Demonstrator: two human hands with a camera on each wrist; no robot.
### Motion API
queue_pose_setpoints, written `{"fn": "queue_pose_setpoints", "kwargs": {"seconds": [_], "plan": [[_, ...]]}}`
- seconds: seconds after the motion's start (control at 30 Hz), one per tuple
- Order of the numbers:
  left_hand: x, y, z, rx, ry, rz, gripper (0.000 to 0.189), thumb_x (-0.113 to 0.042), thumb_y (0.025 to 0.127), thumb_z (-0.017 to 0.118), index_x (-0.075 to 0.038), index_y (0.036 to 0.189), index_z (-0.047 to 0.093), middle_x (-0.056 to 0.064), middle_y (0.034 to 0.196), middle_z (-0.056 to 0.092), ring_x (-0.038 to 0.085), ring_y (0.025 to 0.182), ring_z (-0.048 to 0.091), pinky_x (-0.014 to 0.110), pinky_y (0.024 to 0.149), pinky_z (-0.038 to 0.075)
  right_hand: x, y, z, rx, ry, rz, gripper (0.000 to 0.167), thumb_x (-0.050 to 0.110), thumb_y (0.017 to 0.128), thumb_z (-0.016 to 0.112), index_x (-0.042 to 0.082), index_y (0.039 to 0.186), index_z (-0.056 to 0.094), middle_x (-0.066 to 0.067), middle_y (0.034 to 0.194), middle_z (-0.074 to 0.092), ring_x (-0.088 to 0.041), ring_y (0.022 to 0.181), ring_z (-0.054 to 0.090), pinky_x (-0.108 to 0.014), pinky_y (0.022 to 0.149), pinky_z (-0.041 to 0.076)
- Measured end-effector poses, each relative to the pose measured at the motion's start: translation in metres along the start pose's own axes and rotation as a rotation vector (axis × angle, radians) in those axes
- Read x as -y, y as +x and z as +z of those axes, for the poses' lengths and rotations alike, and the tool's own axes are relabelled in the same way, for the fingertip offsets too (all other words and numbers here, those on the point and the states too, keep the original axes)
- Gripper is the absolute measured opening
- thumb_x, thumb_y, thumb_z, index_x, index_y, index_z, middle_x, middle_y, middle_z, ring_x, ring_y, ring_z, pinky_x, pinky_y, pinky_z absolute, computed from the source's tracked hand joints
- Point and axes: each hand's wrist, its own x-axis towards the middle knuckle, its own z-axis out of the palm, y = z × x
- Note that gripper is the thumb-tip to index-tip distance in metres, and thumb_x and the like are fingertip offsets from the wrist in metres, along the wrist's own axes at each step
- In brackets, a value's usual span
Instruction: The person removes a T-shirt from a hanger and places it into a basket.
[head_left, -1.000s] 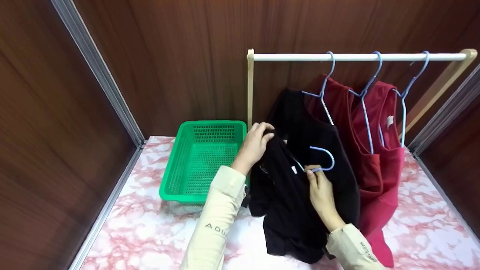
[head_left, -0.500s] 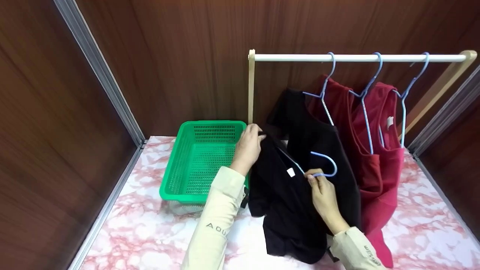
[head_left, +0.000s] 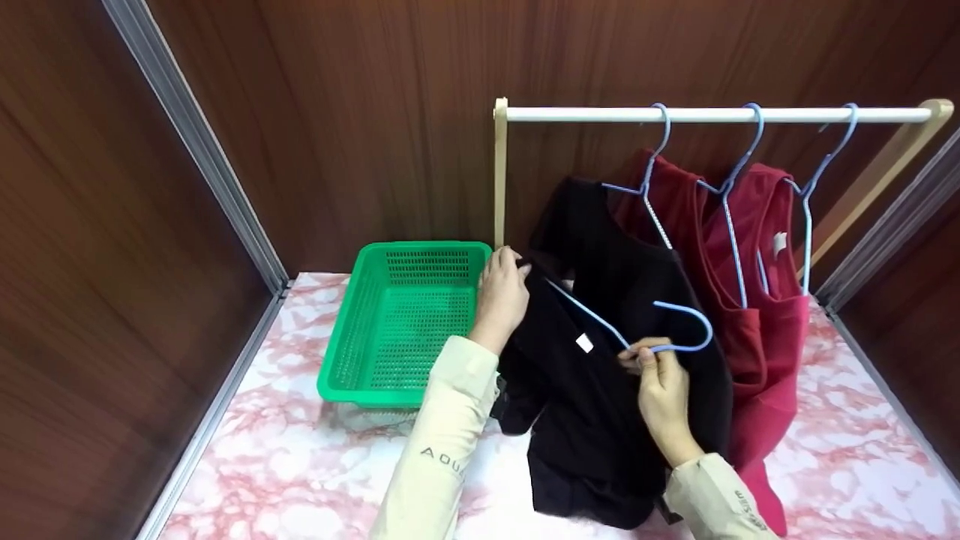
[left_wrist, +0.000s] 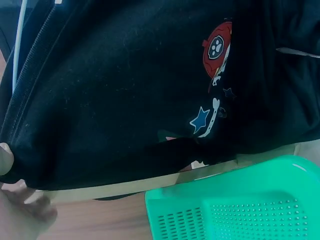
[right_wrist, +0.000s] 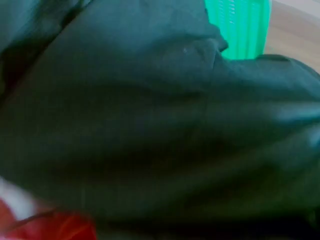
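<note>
- black shirt [head_left: 577, 435], one: held up in front of the rack, right of the basket; whether its hem is rested on the table cannot be told.
- left hand [head_left: 504, 296]: shirt's upper edge pinched between thumb and fingers, close to the rack's left post.
- right hand [head_left: 664, 386]: blue hanger [head_left: 589, 309] gripped just below its hook; the hook is left exposed, well below the rail and not hung on it.
- hanger's arm: extended from the right hand towards the left hand, its far end covered by cloth.
- white tag [head_left: 584, 343]: seen on the shirt, just beside the hanger's arm.
- printed blue star [left_wrist: 200, 120] and red emblem [left_wrist: 216, 50]: shown on the shirt, partly folded away.
- green basket [head_left: 367, 395]: placed on the marbled table [head_left: 277, 465].
- rack [head_left: 577, 114]: hung with a second black garment [head_left: 626, 259] and two red garments [head_left: 776, 390].
</note>
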Motion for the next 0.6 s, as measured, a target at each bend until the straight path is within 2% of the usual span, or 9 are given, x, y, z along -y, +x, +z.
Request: {"fn": "queue_pose_setpoints", "kwargs": {"seconds": [0.1,0.23,0.37,0.6], "plan": [[0.0007,-0.0003,-0.0003,-0.034,-0.026,-0.016,0.017,-0.017,0.099,0.048,-0.005,0.111,0.051,0.015,0.128,0.052,0.032,0.114,0.056,0.041,0.098,0.044,0.0006,0.0028,0.0032,-0.068,0.003,0.067,0.025,0.006,0.100,0.042,-0.015,0.091,0.052,0.019,0.078,0.062,0.006,0.074,0.064,-0.012,0.070,0.053],[0.0022,0.0006,-0.0020,-0.078,-0.141,-0.053,0.018,-0.015,0.099,0.048,-0.003,0.111,0.051,0.017,0.120,0.055,0.034,0.106,0.059,0.041,0.091,0.048,0.0016,0.0038,0.0067,-0.138,0.074,0.116,0.026,0.007,0.100,0.042,-0.015,0.090,0.051,0.015,0.075,0.064,0.003,0.074,0.066,-0.013,0.073,0.053],[0.0043,0.0023,-0.0043,-0.106,-0.258,-0.104,0.018,-0.011,0.098,0.049,-0.001,0.112,0.053,0.018,0.115,0.060,0.032,0.108,0.059,0.040,0.090,0.048,0.0008,0.0038,0.0081,-0.185,0.157,0.129,0.023,0.008,0.100,0.043,-0.008,0.087,0.052,0.011,0.073,0.067,0.000,0.073,0.067,-0.014,0.074,0.053],[0.0090,0.0042,-0.0077,-0.144,-0.354,-0.217,0.013,-0.009,0.096,0.050,-0.003,0.107,0.056,0.017,0.110,0.066,0.030,0.104,0.062,0.038,0.086,0.050,-0.0020,0.0034,0.0089,-0.213,0.219,0.113,0.021,0.008,0.100,0.044,-0.002,0.085,0.054,0.009,0.073,0.068,-0.001,0.074,0.068,-0.014,0.075,0.053]]}}
